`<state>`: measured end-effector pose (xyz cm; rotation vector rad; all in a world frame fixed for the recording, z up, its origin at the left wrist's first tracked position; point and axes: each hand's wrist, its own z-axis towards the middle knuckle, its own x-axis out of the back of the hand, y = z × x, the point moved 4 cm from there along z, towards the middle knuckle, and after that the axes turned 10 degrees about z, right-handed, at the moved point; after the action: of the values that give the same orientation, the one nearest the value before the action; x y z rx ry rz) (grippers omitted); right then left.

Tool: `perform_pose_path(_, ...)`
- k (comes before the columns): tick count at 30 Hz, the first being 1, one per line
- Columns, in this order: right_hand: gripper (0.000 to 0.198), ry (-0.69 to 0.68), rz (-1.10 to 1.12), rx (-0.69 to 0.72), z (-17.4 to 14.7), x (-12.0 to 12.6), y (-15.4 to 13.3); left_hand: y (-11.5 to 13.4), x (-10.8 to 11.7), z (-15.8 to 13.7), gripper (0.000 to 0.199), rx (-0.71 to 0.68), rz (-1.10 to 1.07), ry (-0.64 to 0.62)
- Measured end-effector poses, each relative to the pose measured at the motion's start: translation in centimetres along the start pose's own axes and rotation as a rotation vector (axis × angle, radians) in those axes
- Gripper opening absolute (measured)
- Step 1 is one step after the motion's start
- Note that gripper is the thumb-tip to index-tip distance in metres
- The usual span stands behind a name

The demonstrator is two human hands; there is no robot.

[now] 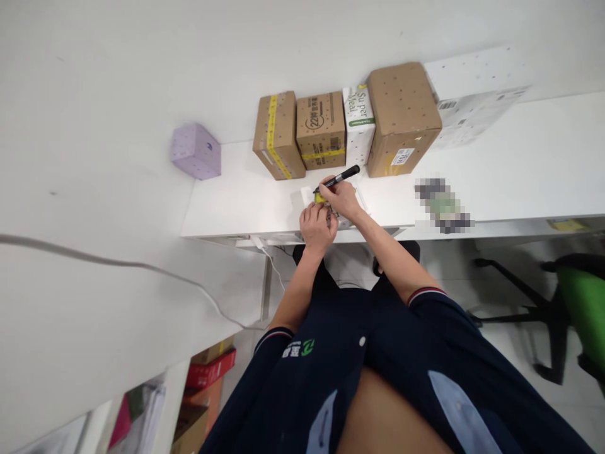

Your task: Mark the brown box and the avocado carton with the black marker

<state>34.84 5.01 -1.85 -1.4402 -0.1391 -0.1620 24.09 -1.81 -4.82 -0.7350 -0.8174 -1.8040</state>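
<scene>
While the marker writes: labelled lines follow, from the fingers outward.

Right hand: the right hand (344, 198) has its fingers pinched round a black marker (336, 180), tip down on a small white packet (331, 205) with a yellow patch.

Left hand: the left hand (317, 227) lies just beside it, fingers curled and pressed down on the packet's near edge.

Packet: it rests on the white surface (520, 164) near the front edge, directly before the person.

Doing it well: judging from the grip, the strokes should be short and the left hand should pin the packet flat, so that it does not slide under the tip.

Behind: a row of cardboard boxes (321, 129) stands against the wall, with a white carton (358, 123) printed in green among them and a larger brown box (401, 116) to the right, all close to the marker's rear end.

Aside: a lilac box (196, 150) sits well apart to the left; a green chair (583, 302) stands at the right.

In the way: nothing lies between hands and packet.
</scene>
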Motion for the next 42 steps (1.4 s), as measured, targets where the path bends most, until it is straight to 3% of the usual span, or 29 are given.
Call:
perform_pose_path(11, 0.026, -0.021, -0.040, 0.015, 0.1, 0.0, -0.1, 0.2, 0.1, 0.0, 0.024, -0.002, 0.012, 0.001)
perform_pose_path(20, 0.025, -0.038, -0.033, -0.002, -0.1, 0.0, -0.3, -0.1, -0.3, 0.0, 0.026, 0.055, -0.048, -0.094)
perform_pose_path(26, 0.031, 0.081, 0.126, -0.058, -0.2, 0.4, -0.1, 0.0, -0.1, 0.0, 0.025, 0.031, -0.027, -0.058)
perform_pose_path(30, 0.041, 0.301, 0.307, -0.109, -1.2, 3.4, 0.7, 0.0, 0.1, 0.0, 0.024, 0.018, -0.016, -0.039)
perform_pose_path(34, 0.043, 0.436, 0.159, -0.099, -3.9, 9.3, 1.4, -0.1, -0.1, -0.1, 0.024, 0.030, -0.024, -0.058)
perform_pose_path(36, 0.037, 0.360, -0.094, -0.162, -5.1, 11.8, 1.9, -0.1, -0.2, 0.0, 0.025, 0.035, -0.032, -0.069)
perform_pose_path(38, 0.028, 0.157, -0.443, -0.277, -5.9, 13.0, 2.6, -0.1, -0.4, 0.1, 0.024, 0.036, -0.033, -0.072)
perform_pose_path(40, 0.027, -0.075, -0.738, -0.401, -6.2, 13.1, 3.6, -0.1, -0.4, 0.1, 0.024, 0.034, -0.033, -0.068)
perform_pose_path(42, 0.032, -0.227, -0.874, -0.474, -6.0, 12.3, 4.3, -0.1, -0.4, 0.1, 0.024, 0.038, -0.040, -0.072)
